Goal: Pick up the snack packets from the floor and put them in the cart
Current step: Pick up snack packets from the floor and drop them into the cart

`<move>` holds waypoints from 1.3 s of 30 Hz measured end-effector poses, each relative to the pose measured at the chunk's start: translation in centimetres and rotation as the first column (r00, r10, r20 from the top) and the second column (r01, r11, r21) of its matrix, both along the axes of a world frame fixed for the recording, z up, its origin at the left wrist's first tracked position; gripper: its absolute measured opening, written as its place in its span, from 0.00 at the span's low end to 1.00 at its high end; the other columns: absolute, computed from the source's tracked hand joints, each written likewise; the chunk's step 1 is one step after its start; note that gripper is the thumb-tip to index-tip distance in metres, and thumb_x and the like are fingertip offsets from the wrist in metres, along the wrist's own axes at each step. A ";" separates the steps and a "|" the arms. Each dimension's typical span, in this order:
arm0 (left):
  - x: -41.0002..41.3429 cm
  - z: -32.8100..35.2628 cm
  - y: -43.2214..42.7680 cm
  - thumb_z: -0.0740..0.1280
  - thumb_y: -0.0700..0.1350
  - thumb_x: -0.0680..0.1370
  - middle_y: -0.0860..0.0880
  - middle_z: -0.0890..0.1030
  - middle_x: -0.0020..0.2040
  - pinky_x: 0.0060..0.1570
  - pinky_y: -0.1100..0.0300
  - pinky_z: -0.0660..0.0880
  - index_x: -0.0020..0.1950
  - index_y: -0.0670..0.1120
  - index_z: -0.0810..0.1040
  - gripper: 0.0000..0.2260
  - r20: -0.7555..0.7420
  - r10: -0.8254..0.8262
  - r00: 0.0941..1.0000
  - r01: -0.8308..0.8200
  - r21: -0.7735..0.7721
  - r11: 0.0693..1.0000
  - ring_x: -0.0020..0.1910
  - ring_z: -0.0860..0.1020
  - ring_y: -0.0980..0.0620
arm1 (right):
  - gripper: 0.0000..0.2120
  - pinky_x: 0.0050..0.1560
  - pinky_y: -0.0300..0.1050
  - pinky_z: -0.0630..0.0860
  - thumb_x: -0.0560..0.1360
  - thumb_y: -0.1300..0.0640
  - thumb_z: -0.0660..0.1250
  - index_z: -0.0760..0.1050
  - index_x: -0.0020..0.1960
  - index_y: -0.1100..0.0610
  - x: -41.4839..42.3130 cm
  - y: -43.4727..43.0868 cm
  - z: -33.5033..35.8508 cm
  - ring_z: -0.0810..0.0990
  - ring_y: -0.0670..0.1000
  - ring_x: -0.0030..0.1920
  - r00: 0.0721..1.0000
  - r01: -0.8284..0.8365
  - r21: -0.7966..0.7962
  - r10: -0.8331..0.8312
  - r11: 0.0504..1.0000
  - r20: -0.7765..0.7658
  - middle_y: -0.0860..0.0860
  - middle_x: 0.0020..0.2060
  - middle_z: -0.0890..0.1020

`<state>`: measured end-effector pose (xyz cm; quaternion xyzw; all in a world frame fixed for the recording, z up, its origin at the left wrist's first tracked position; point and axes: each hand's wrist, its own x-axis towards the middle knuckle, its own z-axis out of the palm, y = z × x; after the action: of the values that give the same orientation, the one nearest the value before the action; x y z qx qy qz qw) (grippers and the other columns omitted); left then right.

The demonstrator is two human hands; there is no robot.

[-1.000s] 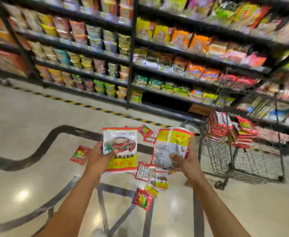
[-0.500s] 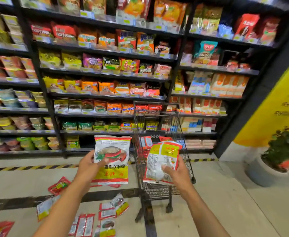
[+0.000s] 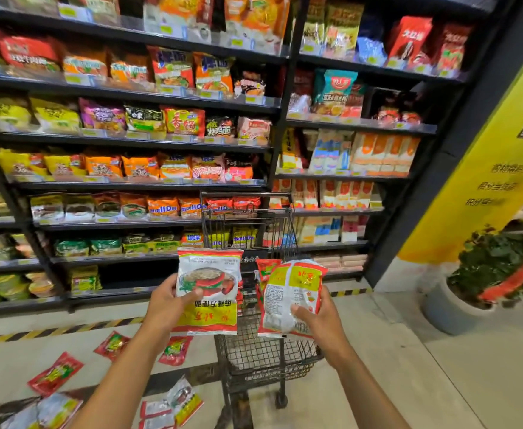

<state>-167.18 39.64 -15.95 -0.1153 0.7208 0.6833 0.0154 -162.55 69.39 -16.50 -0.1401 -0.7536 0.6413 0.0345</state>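
– Head view, bottom left: red foil snack packets (image 3: 56, 373) lie loose on the pale tiled floor (image 3: 377, 382). Risk?
– Treading on them, I'd judge. Left hand (image 3: 161, 305) pinches a white-and-yellow noodle packet (image 3: 210, 274), right hand (image 3: 325, 320) clamps a second white-and-yellow packet (image 3: 288, 292), both overlapping the black wire cart (image 3: 254, 354) at centre. Released early, either could drop short.
– Writing?
– "北京" on the right packet; the left one's print is upside down. Farther, orange shelf packs (image 3: 162, 207) read "110".
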 end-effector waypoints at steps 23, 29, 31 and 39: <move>-29.6 -10.6 7.5 0.75 0.39 0.77 0.53 0.86 0.46 0.28 0.69 0.76 0.57 0.51 0.81 0.12 0.258 -0.032 0.966 0.033 0.000 0.999 0.38 0.84 0.59 | 0.23 0.60 0.62 0.81 0.76 0.68 0.73 0.74 0.66 0.51 -31.6 8.3 -9.3 0.86 0.52 0.58 0.985 0.010 -0.020 -0.006 1.000 0.171 0.48 0.58 0.86; -36.8 -13.9 10.4 0.76 0.40 0.76 0.51 0.86 0.48 0.36 0.61 0.77 0.58 0.49 0.81 0.12 0.372 0.043 0.927 -0.011 -0.088 0.996 0.47 0.85 0.49 | 0.21 0.51 0.60 0.85 0.77 0.69 0.71 0.74 0.65 0.53 -40.4 11.6 -14.4 0.87 0.55 0.55 0.967 -0.065 -0.075 0.081 0.995 0.240 0.51 0.56 0.87; -39.2 -15.3 11.2 0.75 0.38 0.76 0.53 0.85 0.47 0.36 0.62 0.76 0.57 0.49 0.80 0.12 0.393 0.072 0.917 -0.029 -0.115 0.993 0.46 0.83 0.53 | 0.22 0.50 0.62 0.85 0.77 0.66 0.72 0.74 0.67 0.51 -43.2 12.5 -16.5 0.87 0.57 0.55 0.956 -0.088 -0.079 0.107 0.993 0.273 0.52 0.57 0.86; -46.7 -23.9 13.1 0.73 0.39 0.78 0.57 0.81 0.45 0.34 0.66 0.71 0.53 0.54 0.77 0.12 0.514 0.136 0.847 -0.054 -0.171 0.984 0.45 0.80 0.57 | 0.22 0.55 0.57 0.82 0.76 0.69 0.72 0.72 0.65 0.54 -53.8 14.0 -27.4 0.84 0.57 0.58 0.896 -0.154 -0.027 0.151 0.988 0.417 0.55 0.59 0.83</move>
<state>-213.92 52.79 -39.86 -0.3334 0.7320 0.5699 0.1682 -216.32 83.42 -43.91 -0.2144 -0.7542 0.5948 -0.1772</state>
